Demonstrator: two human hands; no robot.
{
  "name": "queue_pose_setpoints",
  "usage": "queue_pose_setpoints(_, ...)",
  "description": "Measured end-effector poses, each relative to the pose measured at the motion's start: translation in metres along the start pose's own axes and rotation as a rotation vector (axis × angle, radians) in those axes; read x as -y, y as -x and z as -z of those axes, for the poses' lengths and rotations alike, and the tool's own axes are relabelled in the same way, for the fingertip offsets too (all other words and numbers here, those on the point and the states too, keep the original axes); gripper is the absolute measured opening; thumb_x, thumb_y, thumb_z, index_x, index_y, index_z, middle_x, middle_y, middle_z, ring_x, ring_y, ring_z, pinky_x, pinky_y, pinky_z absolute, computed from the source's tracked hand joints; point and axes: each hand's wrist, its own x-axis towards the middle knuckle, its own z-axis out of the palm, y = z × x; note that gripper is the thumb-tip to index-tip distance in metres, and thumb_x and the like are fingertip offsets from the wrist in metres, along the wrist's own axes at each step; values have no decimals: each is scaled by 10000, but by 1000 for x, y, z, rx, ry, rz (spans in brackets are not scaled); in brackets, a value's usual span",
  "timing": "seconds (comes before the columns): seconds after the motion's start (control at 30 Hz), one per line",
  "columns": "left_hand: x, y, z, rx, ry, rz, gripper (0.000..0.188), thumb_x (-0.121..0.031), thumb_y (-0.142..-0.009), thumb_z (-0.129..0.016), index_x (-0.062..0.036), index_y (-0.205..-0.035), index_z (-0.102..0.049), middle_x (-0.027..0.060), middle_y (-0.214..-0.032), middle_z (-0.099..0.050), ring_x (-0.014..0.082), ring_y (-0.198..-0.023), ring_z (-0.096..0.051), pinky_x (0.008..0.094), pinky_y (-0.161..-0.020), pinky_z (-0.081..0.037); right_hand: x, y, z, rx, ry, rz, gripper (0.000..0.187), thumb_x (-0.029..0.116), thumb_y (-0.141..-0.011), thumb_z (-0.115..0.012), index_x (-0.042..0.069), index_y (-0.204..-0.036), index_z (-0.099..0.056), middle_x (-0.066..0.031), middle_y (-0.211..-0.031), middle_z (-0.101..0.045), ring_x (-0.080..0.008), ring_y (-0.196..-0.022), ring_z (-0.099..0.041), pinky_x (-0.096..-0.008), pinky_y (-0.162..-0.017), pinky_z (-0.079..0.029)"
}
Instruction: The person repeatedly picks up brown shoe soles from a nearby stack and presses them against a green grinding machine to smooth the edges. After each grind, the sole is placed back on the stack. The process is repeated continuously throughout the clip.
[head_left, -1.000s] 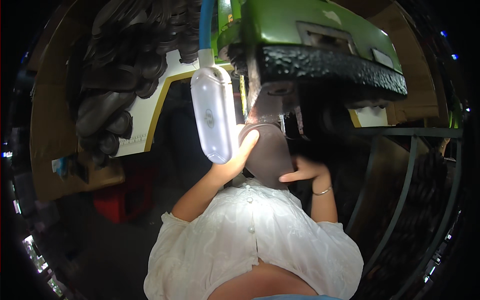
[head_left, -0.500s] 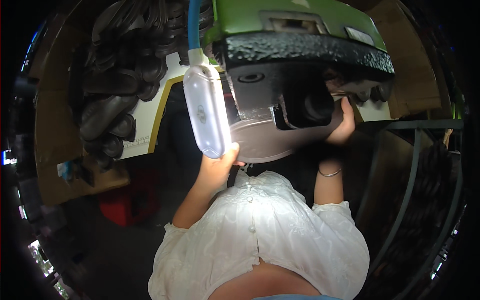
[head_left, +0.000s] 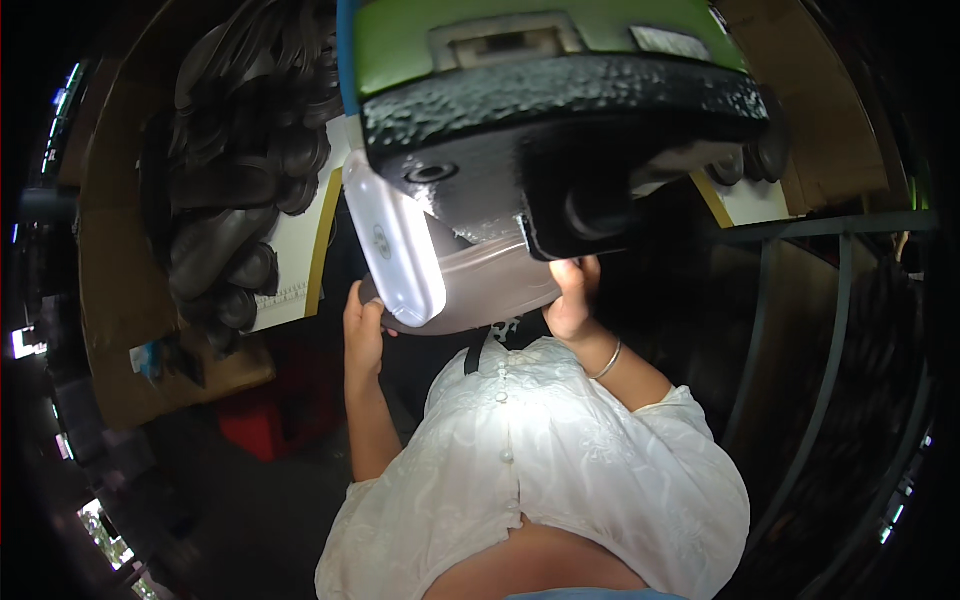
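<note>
A grey-brown shoe sole (head_left: 490,285) is held in both hands under a green and black machine head (head_left: 560,100). My left hand (head_left: 363,338) grips its left end, the thumb on the near edge. On the other end my right hand (head_left: 573,298) is closed, thumb uppermost, just below the machine's dark lower arm (head_left: 585,215). A lit white lamp (head_left: 400,245) hangs in front of the sole's left part and hides some of it. The machine covers the far side of the sole, so I cannot tell whether they touch.
Many dark soles (head_left: 225,180) are heaped on the left of a white table with a yellow edge (head_left: 322,240), beside cardboard (head_left: 115,300). A few more soles (head_left: 765,150) lie at the right. A red stool (head_left: 270,420) stands lower left, a metal rack (head_left: 830,330) at right.
The sole has shifted left, with both hands moving left along with it. My right hand has come out from beside the machine's right side to below its lower arm. The view has shifted slightly.
</note>
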Motion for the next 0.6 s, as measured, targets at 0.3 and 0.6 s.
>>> queue_pose_setpoints(0.3,68,-6,-36,606,-258,125,379,-61,-726,-500,47,-1089,-513,79,-938,-596,156,-843,-560,287,-728,-456,36,-32,11,404,383,-173,393,192,-806,-550,4,-1131,-434,-69,-844,-565,-113,-756,-524,-254,-700,-430)
queue_pose_setpoints(0.6,-4,33,-127,1060,-739,69,412,-192,-755,-670,30,-1067,-519,69,-797,-601,140,-749,-567,273,-678,-456,49,-66,35,624,1283,23,268,295,-758,-553,73,-895,-615,-183,-744,-604,-352,-698,-587,-385,-621,-480)
